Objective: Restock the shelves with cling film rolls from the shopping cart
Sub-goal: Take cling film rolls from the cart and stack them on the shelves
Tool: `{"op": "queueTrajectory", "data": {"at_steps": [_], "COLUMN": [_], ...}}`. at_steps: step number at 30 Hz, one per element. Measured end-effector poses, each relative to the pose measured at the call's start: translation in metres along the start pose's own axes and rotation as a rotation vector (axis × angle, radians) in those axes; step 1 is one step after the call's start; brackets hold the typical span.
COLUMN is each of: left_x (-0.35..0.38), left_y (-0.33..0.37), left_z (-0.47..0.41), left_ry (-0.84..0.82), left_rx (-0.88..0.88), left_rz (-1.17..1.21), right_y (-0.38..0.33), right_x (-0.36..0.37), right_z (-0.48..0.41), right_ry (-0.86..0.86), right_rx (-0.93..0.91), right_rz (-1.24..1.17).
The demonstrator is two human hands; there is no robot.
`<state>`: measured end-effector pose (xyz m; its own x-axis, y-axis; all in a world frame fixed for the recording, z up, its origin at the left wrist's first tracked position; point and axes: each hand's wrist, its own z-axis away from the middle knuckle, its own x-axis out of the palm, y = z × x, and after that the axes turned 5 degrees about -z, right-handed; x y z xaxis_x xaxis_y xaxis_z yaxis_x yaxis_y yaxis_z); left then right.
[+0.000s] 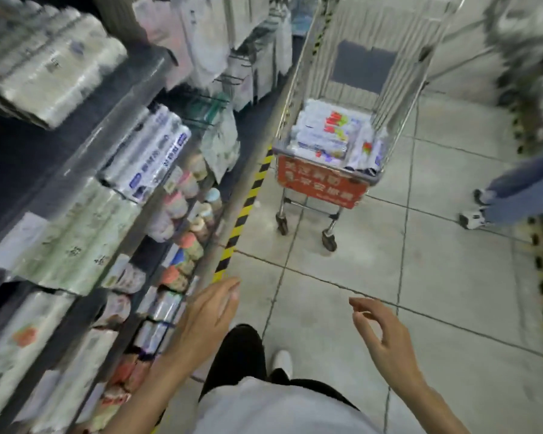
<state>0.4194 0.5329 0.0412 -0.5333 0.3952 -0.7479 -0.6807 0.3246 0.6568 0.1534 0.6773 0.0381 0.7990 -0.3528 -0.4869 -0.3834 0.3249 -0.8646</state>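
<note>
Cling film rolls (323, 133), white wrappers with red and green print: position?

Reply: Stacked flat in the near end of the silver wire shopping cart (398, 98), just behind its red front panel (322, 184). The print is too blurred to read. The far part of the cart's basket shows bare wire and a dark panel.

Query: State of the left hand (207, 311).

Reply: Fingers extended and relaxed, palm turned inward, nothing held. It is well short of the cart, on the cart's left-hand side, over the edge of the lowest shelf tier.

Query: State of the right hand (380, 336).

Reply: Fingers loosely curled, thumb and forefinger close together but holding nothing. It is also well short of the cart, roughly in line with the cart's right side, above the pale grey floor tiles (420, 277).

Query: Surroundings of the cart.

Reply: The dark grey store shelves (132, 98) run along the cart's left, loaded with clear-wrapped rolls bearing blue labels (151, 151) and other blurred packs. A yellow-and-black striped tape line (248, 202) lies on the floor between the shelves and the cart. To the cart's right, well apart, are another person's legs in blue jeans (514, 189) with white shoes.
</note>
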Motion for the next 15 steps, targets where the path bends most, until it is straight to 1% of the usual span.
{"op": "queueTrajectory", "data": {"at_steps": [3,8,12,15], "left_x": [0.008,0.013,0.024,0.031], "left_y": [0.011,0.03,0.036,0.046], "left_z": [-0.051,-0.156,-0.258,-0.34], "left_ry": [-0.013,-0.018,0.034,0.03], "left_rx": [0.063,0.249,0.417,0.508], "left_rz": [-0.033,-0.133,-0.208,-0.248], "right_y": [0.009,0.02,0.023,0.015], "right_x": [-0.015,-0.029,-0.04,-0.054], "right_z": [-0.035,-0.111,-0.194,-0.265], "right_ry": [-0.018,-0.022,-0.016,0.023], "right_rx": [0.013,0.045,0.067,0.063], "right_rz": [0.046,0.057,0.101,0.099]}}
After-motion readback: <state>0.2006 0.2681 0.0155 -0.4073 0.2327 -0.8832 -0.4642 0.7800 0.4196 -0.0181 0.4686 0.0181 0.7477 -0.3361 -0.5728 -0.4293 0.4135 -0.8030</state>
